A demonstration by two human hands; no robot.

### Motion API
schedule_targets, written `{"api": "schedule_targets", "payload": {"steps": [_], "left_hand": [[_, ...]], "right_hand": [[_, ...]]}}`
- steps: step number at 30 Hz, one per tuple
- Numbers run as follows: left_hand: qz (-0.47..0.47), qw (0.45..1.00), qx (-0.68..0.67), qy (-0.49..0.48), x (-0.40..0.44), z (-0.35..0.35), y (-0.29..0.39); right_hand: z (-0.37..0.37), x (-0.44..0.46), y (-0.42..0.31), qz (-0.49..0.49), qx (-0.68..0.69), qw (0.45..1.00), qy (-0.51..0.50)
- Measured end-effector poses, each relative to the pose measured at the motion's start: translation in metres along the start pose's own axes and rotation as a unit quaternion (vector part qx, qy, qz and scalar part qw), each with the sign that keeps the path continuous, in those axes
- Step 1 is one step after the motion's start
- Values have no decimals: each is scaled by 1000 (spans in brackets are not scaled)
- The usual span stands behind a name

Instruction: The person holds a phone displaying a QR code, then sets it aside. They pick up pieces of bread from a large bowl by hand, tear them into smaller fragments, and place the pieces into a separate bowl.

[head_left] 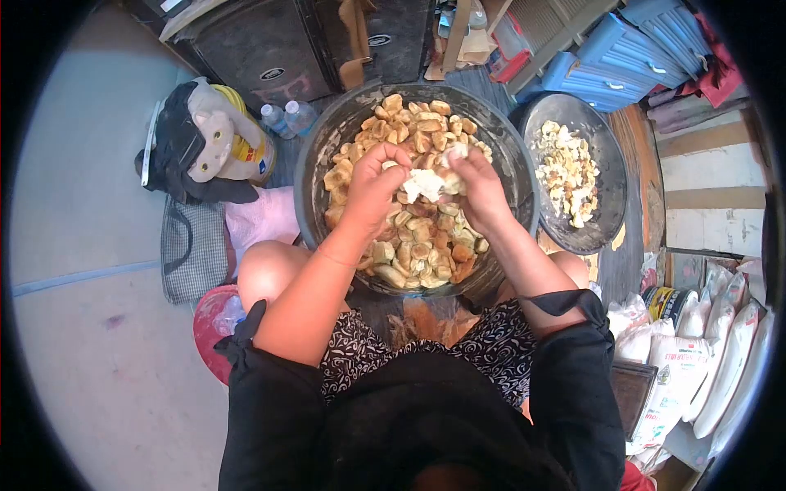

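Note:
Both my hands are over a large dark round basin [307, 168] full of browned, bread-like pieces [422, 245]. My left hand [379, 186] has its thumb and fingers pinched at the left side of a torn white, crumbly piece [423, 185]. On the other side, my right hand [476, 184] grips pale pieces of the same kind between thumb and fingers. The two hands are a short way apart, with the white crumb between them. To the right of the basin, a smaller dark round tray [612, 176] holds a heap of small torn, pale bits [566, 172].
Two plastic bottles [300, 119] and a bag with a cat face [217, 135] stand left of the basin. A pink basin [214, 331] is by my left leg. Blue drawers [634, 53] are at the upper right, and filled white sacks [671, 385] at the lower right.

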State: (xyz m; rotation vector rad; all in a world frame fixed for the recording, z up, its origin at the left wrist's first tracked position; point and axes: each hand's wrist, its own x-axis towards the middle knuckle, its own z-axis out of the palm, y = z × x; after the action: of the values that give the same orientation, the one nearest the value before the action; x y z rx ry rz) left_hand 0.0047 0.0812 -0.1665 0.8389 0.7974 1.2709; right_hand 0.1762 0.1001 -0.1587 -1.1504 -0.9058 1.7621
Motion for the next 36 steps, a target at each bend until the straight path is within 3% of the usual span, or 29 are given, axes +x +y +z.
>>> {"api": "schedule_targets", "payload": {"steps": [4, 6, 8, 12, 14, 16, 18, 20, 22, 23, 24, 26, 27, 32, 35, 36], "left_hand": [[-38, 997, 62, 39, -2, 11, 0], [-49, 995, 73, 37, -1, 10, -2], [-58, 994, 83, 35, 0, 11, -3], [-53, 999, -3, 1, -2, 12, 1], [-44, 999, -18, -19, -2, 14, 5], [-57, 997, -41, 33, -1, 15, 9], [-43, 997, -31, 50, 2, 14, 0], [-123, 988, -45, 77, 2, 20, 1], [-108, 993, 13, 35, 1, 19, -8], [-90, 993, 72, -6, 1, 18, -13], [-90, 993, 71, -6, 2, 16, -18], [-108, 988, 68, 83, 7, 10, -23], [-108, 988, 69, 82, 8, 7, -20], [-99, 994, -7, 45, 7, 17, -9], [-109, 994, -1, 28, 2, 27, -9], [-111, 993, -1, 26, 2, 26, -12]], "right_hand": [[5, -7, 10, -28, -1, 995, -99], [6, -12, 7, 2, 20, 995, -102], [12, -16, 5, -51, -104, 990, -78], [-5, -1, 6, -54, -112, 989, -86], [-17, 11, 5, -34, 77, 996, -34], [-10, 3, -8, -42, 72, 996, -36], [3, -4, -8, -9, -30, 999, -39], [6, -7, 3, 3, -19, 999, -48], [5, -12, 9, -38, -185, 975, -118], [1, -9, 20, -125, -242, 956, -112], [1, -11, 18, -124, -242, 956, -112], [3, -15, 12, -104, -175, 978, -33], [2, -16, 6, -61, -69, 995, -25], [-4, -10, -1, -117, -49, 991, -47], [0, -18, -5, -135, -168, 976, -11], [-2, -16, -1, -201, -279, 939, -6]]}}
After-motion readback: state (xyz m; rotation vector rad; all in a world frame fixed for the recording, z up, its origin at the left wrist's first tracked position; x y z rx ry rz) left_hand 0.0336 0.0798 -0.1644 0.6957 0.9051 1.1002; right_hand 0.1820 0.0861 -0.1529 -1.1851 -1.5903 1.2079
